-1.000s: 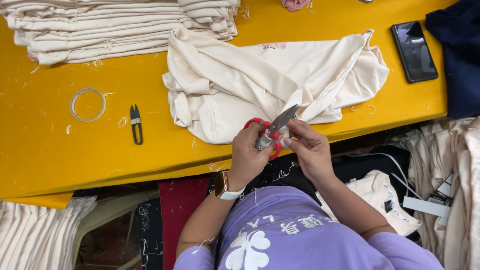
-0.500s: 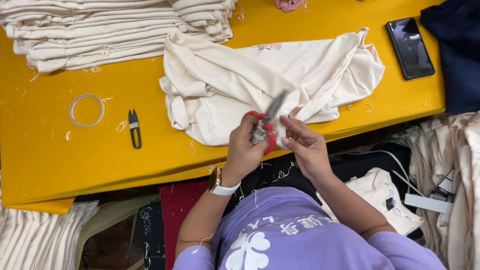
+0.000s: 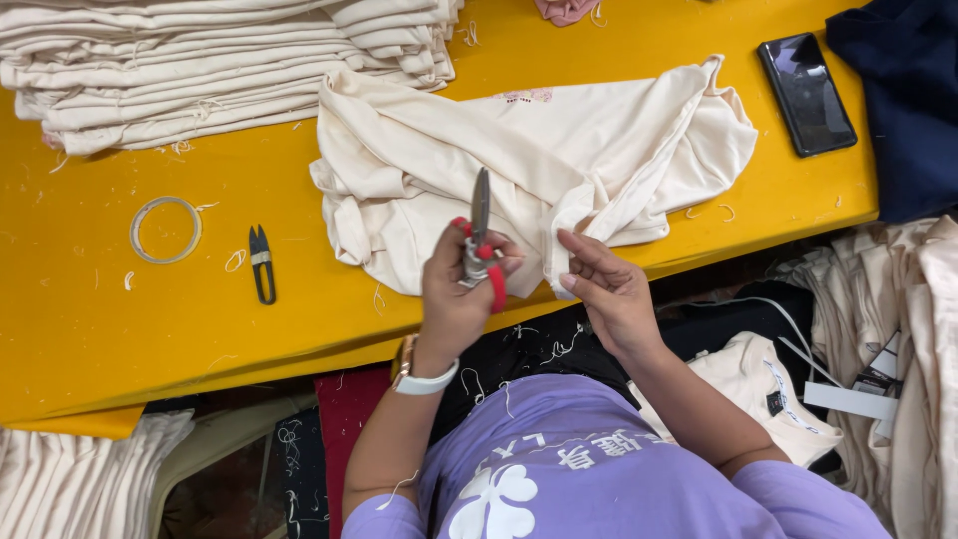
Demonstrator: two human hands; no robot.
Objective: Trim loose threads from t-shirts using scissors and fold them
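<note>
Folded stack: cream garments (image 3: 200, 60) are lying piled at the far left of the yellow table (image 3: 120, 319).
Tape ring: a thin hoop (image 3: 165, 230) is sitting on the table's left side, loose thread scraps scattered about it.
Thread snips: a small black pair (image 3: 261, 262) is lying just right of the hoop, untouched and well apart from both hands.
Left hand: the left hand (image 3: 454, 299), a white watch (image 3: 424, 379) on its wrist, is closing around the red handles of the scissors (image 3: 481, 235); the blades are pointing up and away, over the near fold of the cloth.
Cream garment: the crumpled garment (image 3: 559, 170) is spreading across the middle of the table, its near edge hanging at the table's rim between the two hands.
Right hand: the right hand (image 3: 609, 289) is pinching the garment's near edge between thumb and fingers, just right of the scissors.
Phone: a dark phone (image 3: 806, 95) is lying face up at the far right, beside a navy cloth (image 3: 908, 100).
Change: half a second ago the scissors were leaning right toward the right hand; now the blades are standing nearly upright, and the hands are sitting slightly farther apart.
</note>
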